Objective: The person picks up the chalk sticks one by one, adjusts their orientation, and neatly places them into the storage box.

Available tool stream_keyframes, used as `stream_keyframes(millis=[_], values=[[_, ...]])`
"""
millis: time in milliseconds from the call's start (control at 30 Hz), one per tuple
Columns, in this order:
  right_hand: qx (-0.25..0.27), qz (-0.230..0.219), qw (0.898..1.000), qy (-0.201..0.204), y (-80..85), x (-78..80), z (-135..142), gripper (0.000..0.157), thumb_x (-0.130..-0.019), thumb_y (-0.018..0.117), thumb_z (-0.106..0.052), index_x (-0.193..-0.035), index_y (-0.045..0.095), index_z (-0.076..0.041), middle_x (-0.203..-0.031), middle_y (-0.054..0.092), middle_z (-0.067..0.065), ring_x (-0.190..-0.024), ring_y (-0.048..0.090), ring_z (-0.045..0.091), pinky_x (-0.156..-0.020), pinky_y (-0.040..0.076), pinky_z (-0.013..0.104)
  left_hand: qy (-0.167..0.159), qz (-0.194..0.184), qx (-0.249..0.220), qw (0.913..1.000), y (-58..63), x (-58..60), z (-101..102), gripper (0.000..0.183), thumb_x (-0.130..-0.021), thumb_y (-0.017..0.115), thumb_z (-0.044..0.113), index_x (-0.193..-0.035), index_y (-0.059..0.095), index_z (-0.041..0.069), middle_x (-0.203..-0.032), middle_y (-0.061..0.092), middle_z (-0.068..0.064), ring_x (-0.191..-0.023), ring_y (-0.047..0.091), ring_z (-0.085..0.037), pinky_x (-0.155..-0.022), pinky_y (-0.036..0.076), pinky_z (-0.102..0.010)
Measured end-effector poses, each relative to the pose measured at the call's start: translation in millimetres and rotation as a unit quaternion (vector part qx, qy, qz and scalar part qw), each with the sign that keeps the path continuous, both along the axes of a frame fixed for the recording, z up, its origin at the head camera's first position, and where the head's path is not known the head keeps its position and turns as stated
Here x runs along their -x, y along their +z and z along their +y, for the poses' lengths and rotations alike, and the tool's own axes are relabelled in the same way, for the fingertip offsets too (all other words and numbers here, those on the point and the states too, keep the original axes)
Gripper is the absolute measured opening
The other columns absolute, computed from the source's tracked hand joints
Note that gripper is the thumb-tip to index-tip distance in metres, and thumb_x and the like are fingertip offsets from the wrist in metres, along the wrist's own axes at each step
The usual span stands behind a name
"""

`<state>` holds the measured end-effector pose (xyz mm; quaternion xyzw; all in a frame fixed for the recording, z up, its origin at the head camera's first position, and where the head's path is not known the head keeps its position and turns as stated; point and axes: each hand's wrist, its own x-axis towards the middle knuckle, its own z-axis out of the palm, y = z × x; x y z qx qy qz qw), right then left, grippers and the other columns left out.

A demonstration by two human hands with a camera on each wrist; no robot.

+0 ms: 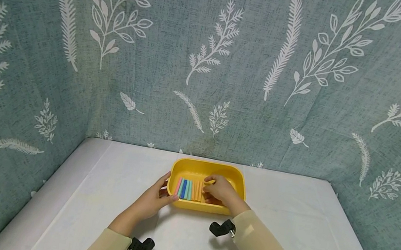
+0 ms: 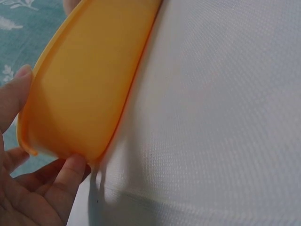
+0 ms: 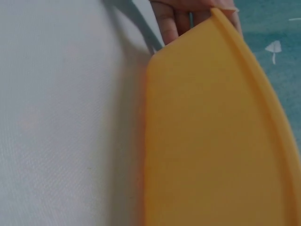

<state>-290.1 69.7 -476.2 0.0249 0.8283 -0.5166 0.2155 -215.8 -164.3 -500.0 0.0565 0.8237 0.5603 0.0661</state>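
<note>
A yellow plastic tray (image 1: pixel 195 206) with rounded corners rests on the white table. Inside it, on the left, a row of thin coloured sticks lies side by side: pink, teal, a dark blue stick (image 1: pixel 183 189) and several orange sticks (image 1: pixel 196 191). My left hand (image 1: pixel 151 201) grips the tray's left end, thumb at the near corner and fingers round the side. In the left wrist view these fingers touch the tray wall (image 2: pixel 84 84). My right hand (image 1: pixel 222 189) reaches over the near rim into the tray, bent fingers beside the rightmost orange stick. Whether it pinches one is hidden.
The white tabletop (image 1: pixel 286 232) spreads around the tray. Teal cloth (image 1: pixel 241 118) with white leaf prints hangs behind and at both sides. A black wrist camera (image 1: pixel 142 246) sits by the left cuff, another black camera (image 1: pixel 221 228) by the right.
</note>
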Motion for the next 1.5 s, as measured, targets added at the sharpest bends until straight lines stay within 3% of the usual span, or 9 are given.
stream_keyframes(millis=[633,833,1233,1500], values=[[-0.014,0.061,0.997,0.042,30.1,-16.0,33.5,0.033,-0.098,0.064,-0.011,-0.129,0.061,0.000,-0.099,0.062,0.018,-0.074,0.065,0.024,-0.066,0.061,0.034,0.003,0.002,0.013,0.9999,1.8,-0.8,-0.6,0.089,-0.095,0.071,0.032,-0.162,0.015,0.014,-0.156,0.037,-0.021,-0.134,0.048,-0.039,-0.106,0.045,-0.050],[-0.069,0.104,0.992,0.038,35.4,-23.2,48.7,0.032,-0.097,0.068,-0.017,-0.126,0.064,-0.003,-0.098,0.062,0.013,-0.079,0.067,0.027,-0.065,0.059,0.034,0.002,0.001,0.010,0.9999,1.1,-1.7,-1.7,0.089,-0.095,0.071,0.031,-0.162,0.015,0.014,-0.156,0.037,-0.020,-0.135,0.048,-0.038,-0.107,0.044,-0.050],[-0.059,0.152,0.987,0.014,44.1,-36.6,80.4,0.029,-0.097,0.065,-0.009,-0.125,0.065,0.001,-0.103,0.064,0.021,-0.084,0.068,0.034,-0.068,0.061,0.035,-0.001,0.002,0.015,0.9999,3.1,0.0,0.1,0.090,-0.095,0.070,0.034,-0.162,0.014,0.016,-0.156,0.036,-0.019,-0.135,0.048,-0.036,-0.107,0.045,-0.048],[-0.065,0.187,0.980,0.000,42.6,-46.2,99.2,0.028,-0.099,0.063,-0.011,-0.123,0.065,0.002,-0.102,0.065,0.019,-0.077,0.065,0.025,-0.072,0.061,0.042,0.001,-0.001,0.021,0.9998,3.0,-1.5,-0.3,0.090,-0.095,0.070,0.034,-0.162,0.014,0.017,-0.156,0.036,-0.019,-0.135,0.049,-0.036,-0.107,0.045,-0.048]])
